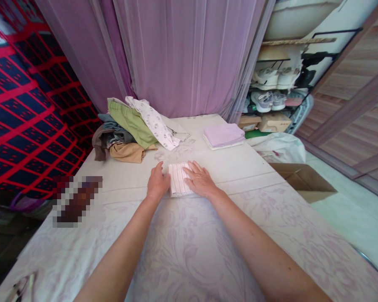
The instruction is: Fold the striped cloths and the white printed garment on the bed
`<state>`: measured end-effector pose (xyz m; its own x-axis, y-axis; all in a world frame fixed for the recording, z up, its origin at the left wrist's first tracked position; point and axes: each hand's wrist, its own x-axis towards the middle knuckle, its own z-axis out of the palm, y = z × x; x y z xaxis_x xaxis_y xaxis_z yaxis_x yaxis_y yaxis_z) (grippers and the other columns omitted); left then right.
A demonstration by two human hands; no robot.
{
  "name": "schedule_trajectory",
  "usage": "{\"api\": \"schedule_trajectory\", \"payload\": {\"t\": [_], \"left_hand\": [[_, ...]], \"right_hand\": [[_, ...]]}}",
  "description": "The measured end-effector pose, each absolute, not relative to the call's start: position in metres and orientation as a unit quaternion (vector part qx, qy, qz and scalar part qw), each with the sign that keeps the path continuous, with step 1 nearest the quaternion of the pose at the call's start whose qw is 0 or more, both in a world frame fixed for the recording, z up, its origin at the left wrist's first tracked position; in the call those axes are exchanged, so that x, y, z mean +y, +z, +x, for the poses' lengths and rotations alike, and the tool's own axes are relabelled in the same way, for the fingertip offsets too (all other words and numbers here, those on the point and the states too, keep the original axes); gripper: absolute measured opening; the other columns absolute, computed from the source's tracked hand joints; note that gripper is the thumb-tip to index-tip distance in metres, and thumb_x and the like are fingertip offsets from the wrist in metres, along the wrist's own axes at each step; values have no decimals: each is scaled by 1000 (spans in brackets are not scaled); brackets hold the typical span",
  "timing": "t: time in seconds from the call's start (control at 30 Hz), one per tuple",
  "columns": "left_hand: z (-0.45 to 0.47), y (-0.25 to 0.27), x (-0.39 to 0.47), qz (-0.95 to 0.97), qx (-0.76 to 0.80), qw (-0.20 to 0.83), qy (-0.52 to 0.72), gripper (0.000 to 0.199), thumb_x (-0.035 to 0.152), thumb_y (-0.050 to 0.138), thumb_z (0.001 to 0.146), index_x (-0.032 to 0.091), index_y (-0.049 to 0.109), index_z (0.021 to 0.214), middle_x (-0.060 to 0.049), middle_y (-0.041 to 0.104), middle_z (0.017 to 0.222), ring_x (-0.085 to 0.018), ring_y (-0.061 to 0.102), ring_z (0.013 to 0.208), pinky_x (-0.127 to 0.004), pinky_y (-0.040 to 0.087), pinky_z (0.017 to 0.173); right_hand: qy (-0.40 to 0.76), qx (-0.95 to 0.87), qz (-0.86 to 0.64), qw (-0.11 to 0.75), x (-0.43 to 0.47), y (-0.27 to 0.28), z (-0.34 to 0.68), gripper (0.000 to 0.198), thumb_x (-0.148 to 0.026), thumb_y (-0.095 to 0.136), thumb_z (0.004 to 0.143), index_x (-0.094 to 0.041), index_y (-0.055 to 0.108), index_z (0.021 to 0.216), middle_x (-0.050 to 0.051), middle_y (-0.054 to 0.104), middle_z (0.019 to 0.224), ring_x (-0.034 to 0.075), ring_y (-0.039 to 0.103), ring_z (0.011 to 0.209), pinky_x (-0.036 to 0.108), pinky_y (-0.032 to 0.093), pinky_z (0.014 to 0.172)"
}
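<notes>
A small folded cloth (pixel 177 180) with pink and white stripes lies flat on the bed, between my two hands. My right hand (pixel 199 178) rests on its right side with the fingers spread. At the cloth's left edge is my left hand (pixel 158 181), its fingers apart and the thumb side against or very near the fabric. Farther off to the right sits a neat stack of folded lilac and white cloth (pixel 224 135). Back on the left is a loose heap of clothes, including a green garment (pixel 130 121), a white patterned garment (pixel 154 121) and a tan one (pixel 127 152).
The bed has a pale floral sheet (pixel 182 243). A purple curtain (pixel 189 54) hangs behind it, and a red and navy checked cloth (pixel 28 100) hangs at left. On the right are a shoe rack with shoes (pixel 266 100) and an open cardboard box (pixel 305 180).
</notes>
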<state>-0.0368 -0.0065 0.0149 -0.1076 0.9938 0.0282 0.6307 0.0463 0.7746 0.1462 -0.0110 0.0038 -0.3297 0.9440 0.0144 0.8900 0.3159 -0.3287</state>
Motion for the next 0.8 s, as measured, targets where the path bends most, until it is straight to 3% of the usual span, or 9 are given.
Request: {"api": "schedule_trajectory", "payload": {"t": [0.1,0.2,0.3,0.37,0.47,0.53,0.67,0.8], "left_hand": [[-29,16,-12,775,569,100,256,48,22,44,88,14,47,135,-14,42,147,-27,36,137,-46,27,113],[-22,10,-17,836,527,74,136,49,34,37,95,17,43,140,-10,35,153,-29,22,143,-52,17,116],[-22,1,-16,829,548,83,67,57,44,32,96,20,30,148,-8,24,157,-28,14,146,-55,16,114],[-25,-3,-14,824,555,96,51,59,47,30,97,21,25,150,-7,18,159,-28,9,146,-54,18,114],[-28,-4,-11,822,558,107,43,60,49,30,96,23,24,150,-6,17,159,-27,8,147,-52,19,114],[-29,-6,-10,822,559,100,43,61,50,30,96,24,24,150,-6,18,159,-27,8,147,-51,20,114],[-30,-10,-6,827,554,78,55,61,51,33,96,23,26,150,-8,20,158,-28,11,146,-52,23,113],[-35,-14,-8,830,536,95,119,61,45,41,93,16,34,146,-13,26,156,-28,14,146,-49,24,114]], "right_hand": [[124,-806,-567,121,-11,1,144,52,-38,41,93,-24,42,143,9,23,157,27,14,145,53,23,110],[139,-807,-549,166,-6,-5,147,50,-34,45,91,-21,47,139,10,27,155,27,16,144,51,23,112],[214,-792,-502,273,1,-14,160,41,-31,45,89,-18,61,125,10,42,148,24,26,142,44,23,115],[284,-732,-488,382,2,-22,173,38,-36,44,89,-19,68,114,9,55,137,22,40,135,42,28,113],[373,-571,-506,527,-4,-33,192,40,-48,49,85,-20,70,104,9,68,117,23,61,111,43,44,102],[407,-484,-517,577,-11,-38,199,42,-53,55,79,-20,70,99,9,71,108,23,67,96,42,52,89],[411,-443,-530,594,-26,-42,200,42,-54,58,74,-19,69,94,9,73,100,22,69,82,37,56,75],[343,-513,-560,552,-40,-40,197,34,-44,55,77,-20,70,95,7,74,95,21,68,84,36,53,82]]}}
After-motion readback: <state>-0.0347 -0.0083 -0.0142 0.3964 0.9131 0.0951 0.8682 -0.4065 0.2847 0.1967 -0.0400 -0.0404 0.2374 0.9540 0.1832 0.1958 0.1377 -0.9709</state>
